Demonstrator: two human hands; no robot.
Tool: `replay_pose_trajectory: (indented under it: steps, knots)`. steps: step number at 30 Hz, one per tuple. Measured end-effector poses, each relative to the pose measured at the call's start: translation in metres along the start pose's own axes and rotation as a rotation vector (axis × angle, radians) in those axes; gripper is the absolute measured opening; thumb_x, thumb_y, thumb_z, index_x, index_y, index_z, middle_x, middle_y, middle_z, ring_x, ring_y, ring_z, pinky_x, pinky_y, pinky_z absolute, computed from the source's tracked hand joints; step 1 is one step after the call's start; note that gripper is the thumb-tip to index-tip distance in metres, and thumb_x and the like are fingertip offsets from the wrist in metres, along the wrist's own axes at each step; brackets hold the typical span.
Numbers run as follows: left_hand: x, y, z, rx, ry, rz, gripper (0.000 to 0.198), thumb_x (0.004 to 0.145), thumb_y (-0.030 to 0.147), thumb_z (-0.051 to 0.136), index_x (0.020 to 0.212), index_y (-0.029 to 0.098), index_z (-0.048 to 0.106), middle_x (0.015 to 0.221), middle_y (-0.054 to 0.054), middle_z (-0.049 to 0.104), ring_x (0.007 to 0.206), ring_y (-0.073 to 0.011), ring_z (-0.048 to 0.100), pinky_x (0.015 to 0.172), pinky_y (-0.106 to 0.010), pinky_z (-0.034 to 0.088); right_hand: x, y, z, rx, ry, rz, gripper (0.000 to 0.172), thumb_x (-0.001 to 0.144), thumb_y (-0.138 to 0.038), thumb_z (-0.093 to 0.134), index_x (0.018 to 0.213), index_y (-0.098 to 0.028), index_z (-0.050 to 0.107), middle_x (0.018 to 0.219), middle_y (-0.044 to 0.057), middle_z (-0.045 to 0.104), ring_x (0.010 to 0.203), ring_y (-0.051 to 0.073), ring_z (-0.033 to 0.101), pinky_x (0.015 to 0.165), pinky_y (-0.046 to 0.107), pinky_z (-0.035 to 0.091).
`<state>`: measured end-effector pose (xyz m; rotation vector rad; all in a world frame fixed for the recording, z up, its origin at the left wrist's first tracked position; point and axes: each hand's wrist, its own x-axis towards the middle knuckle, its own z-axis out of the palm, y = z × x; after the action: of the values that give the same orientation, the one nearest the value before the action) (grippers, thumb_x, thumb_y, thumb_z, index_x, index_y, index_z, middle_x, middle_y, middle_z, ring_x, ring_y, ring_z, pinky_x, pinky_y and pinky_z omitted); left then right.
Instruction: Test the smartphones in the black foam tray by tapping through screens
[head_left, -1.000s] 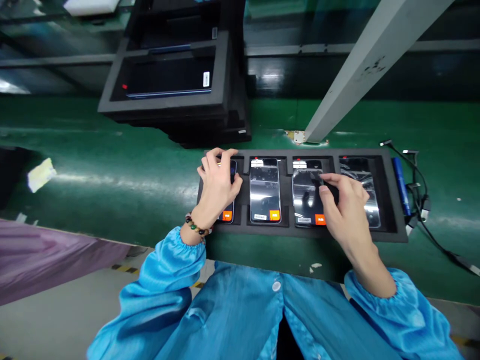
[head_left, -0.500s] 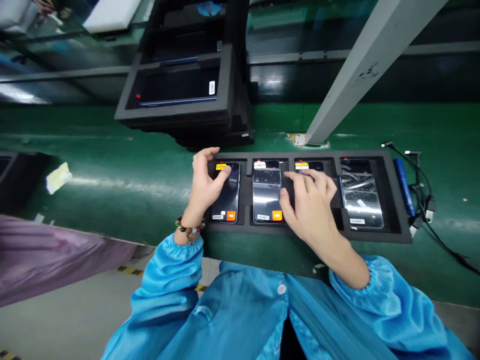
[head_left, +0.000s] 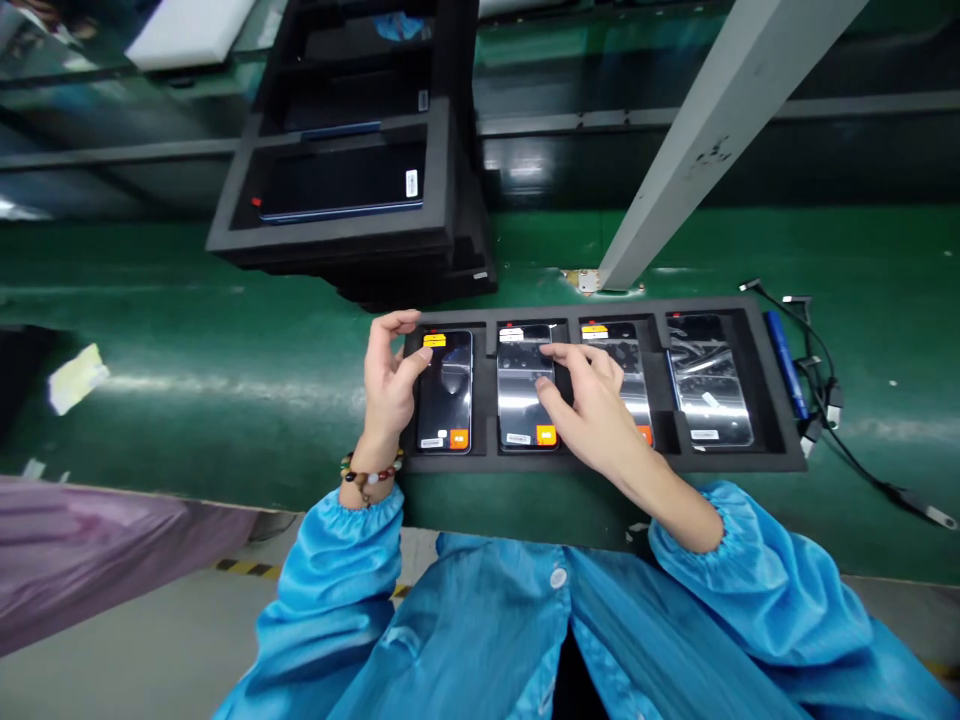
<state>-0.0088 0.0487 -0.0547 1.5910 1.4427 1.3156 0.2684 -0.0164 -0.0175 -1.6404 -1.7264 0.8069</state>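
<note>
A dark foam tray [head_left: 487,420] holds several smartphones in separate slots. My left hand [head_left: 386,385] is at its left end, fingers curved outside the rim and thumb over the upper left edge of the leftmost phone [head_left: 448,395]. That phone bears yellow and orange stickers. Beside it lies a second phone [head_left: 523,385] with white and orange stickers. My right hand [head_left: 592,405] hovers at its right edge, thumb and index finger spread, gripping nothing visible. Partly behind this hand lies a third phone [head_left: 626,350]. The rightmost phone [head_left: 709,385] has a creased, shiny film.
Stacked foam trays [head_left: 442,220] with phones stand behind on the green bench [head_left: 225,380]. A grey post [head_left: 675,180] slants up behind my tray. To the right are a blue pen-like object [head_left: 786,365] and black cables [head_left: 855,435]. A yellowish paper [head_left: 77,379] lies left.
My right hand has moved left from the third phone to the second, uncovering more of the third. My left thumb has shifted toward the left edge of the leftmost phone. The view has shifted slightly.
</note>
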Motion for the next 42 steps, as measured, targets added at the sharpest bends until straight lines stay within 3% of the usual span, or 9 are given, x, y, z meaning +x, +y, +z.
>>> replay_pose_trajectory:
  steps: [8,12,15,17,19,23,30,36,42]
  knots:
    - [0.001,-0.010,0.000,-0.035,0.017,0.041,0.044,0.083,0.035,0.067,0.127,0.029,0.068,0.132,-0.007,0.068,0.129,-0.0281,0.062,0.120,-0.045,0.048,-0.008,-0.005,0.001,0.165,-0.088,0.187,0.043,0.100,-0.047,0.052,0.138,-0.027,0.056,0.152,0.016,0.061,0.151,0.037,0.050,0.125,0.066,0.037]
    - [0.000,-0.011,-0.001,0.014,0.040,0.027,0.043,0.086,0.038,0.065,0.127,0.029,0.066,0.134,-0.008,0.067,0.130,-0.0284,0.061,0.120,-0.046,0.048,-0.012,-0.002,-0.009,0.170,-0.133,0.149,0.051,0.103,-0.046,0.050,0.151,-0.029,0.048,0.158,0.014,0.060,0.154,0.036,0.050,0.125,0.065,0.036]
    - [-0.001,-0.013,-0.002,-0.007,0.053,0.034,0.040,0.087,0.038,0.067,0.126,0.029,0.066,0.133,-0.007,0.067,0.130,-0.0279,0.061,0.120,-0.045,0.048,-0.017,0.013,-0.030,0.027,0.040,0.046,0.045,0.105,-0.045,0.048,0.147,-0.028,0.052,0.153,0.014,0.065,0.148,0.035,0.056,0.125,0.064,0.034]
    - [-0.001,-0.015,-0.002,-0.038,0.049,0.038,0.039,0.087,0.038,0.070,0.125,0.029,0.067,0.132,-0.007,0.066,0.130,-0.0275,0.062,0.117,-0.044,0.050,-0.020,0.028,-0.044,-0.128,0.214,0.050,0.041,0.105,-0.044,0.049,0.142,-0.026,0.056,0.149,0.014,0.068,0.146,0.037,0.056,0.125,0.065,0.031]
    - [0.000,-0.016,-0.001,-0.058,0.042,0.051,0.038,0.087,0.038,0.071,0.124,0.030,0.066,0.132,-0.007,0.066,0.130,-0.0276,0.062,0.116,-0.044,0.051,-0.022,0.042,-0.054,-0.233,0.288,0.095,0.038,0.105,-0.044,0.049,0.136,-0.025,0.059,0.144,0.015,0.071,0.144,0.039,0.055,0.123,0.068,0.030]
    - [0.001,-0.016,0.000,-0.056,0.058,0.075,0.038,0.086,0.039,0.070,0.123,0.029,0.067,0.130,-0.007,0.066,0.129,-0.0285,0.063,0.120,-0.047,0.048,-0.025,0.054,-0.056,-0.229,0.240,0.138,0.038,0.104,-0.045,0.050,0.134,-0.025,0.060,0.135,0.016,0.075,0.140,0.038,0.058,0.122,0.069,0.030]
    - [0.004,-0.012,0.002,-0.090,0.060,0.069,0.040,0.085,0.043,0.065,0.122,0.029,0.067,0.128,-0.007,0.067,0.128,-0.0297,0.064,0.121,-0.049,0.049,-0.034,0.052,-0.055,0.045,0.210,0.252,0.039,0.104,-0.050,0.053,0.137,-0.031,0.058,0.148,0.012,0.068,0.145,0.033,0.057,0.123,0.063,0.040]
    - [0.004,-0.010,0.001,-0.075,0.077,0.033,0.037,0.090,0.046,0.066,0.122,0.029,0.067,0.130,-0.007,0.068,0.131,-0.0294,0.064,0.122,-0.049,0.050,-0.030,0.053,-0.064,-0.041,0.149,0.159,0.040,0.108,-0.050,0.050,0.143,-0.029,0.053,0.151,0.015,0.067,0.144,0.036,0.062,0.127,0.069,0.033]
    - [-0.022,0.004,-0.016,0.058,-0.005,-0.017,0.031,0.101,0.048,0.070,0.126,0.029,0.072,0.143,-0.008,0.067,0.142,-0.0306,0.062,0.128,-0.053,0.047,-0.057,0.076,-0.083,-0.158,0.242,-0.020,0.042,0.112,-0.040,0.048,0.151,-0.029,0.058,0.152,0.012,0.067,0.148,0.032,0.059,0.126,0.064,0.042]
